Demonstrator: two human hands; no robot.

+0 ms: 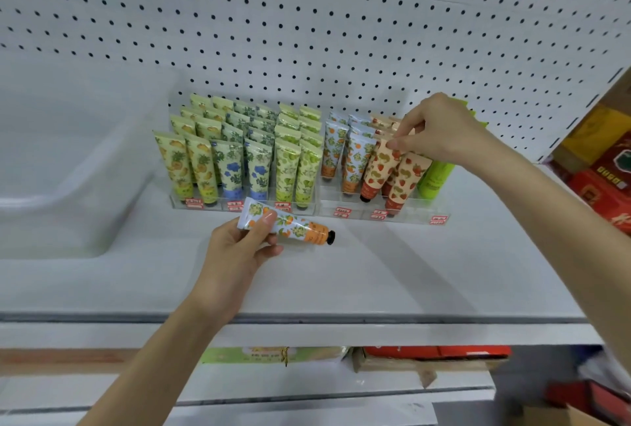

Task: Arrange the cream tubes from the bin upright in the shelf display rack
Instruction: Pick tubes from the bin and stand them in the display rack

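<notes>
The left hand [239, 248] holds a smooth blue tube [290, 222] with orange fruit pictures, lying sideways above the white shelf [375, 272]. The right hand [433, 128] pinches a strawberry tube [379, 169] tilted in the clear plastic rack [409, 212].

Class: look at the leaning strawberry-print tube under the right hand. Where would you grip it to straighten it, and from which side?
Pinch the strawberry-print tube at its flat crimped top, from above. Its cap sits down in the rack and neighbouring tubes crowd its sides, leaving only the top free. The right hand pinches there.
</notes>
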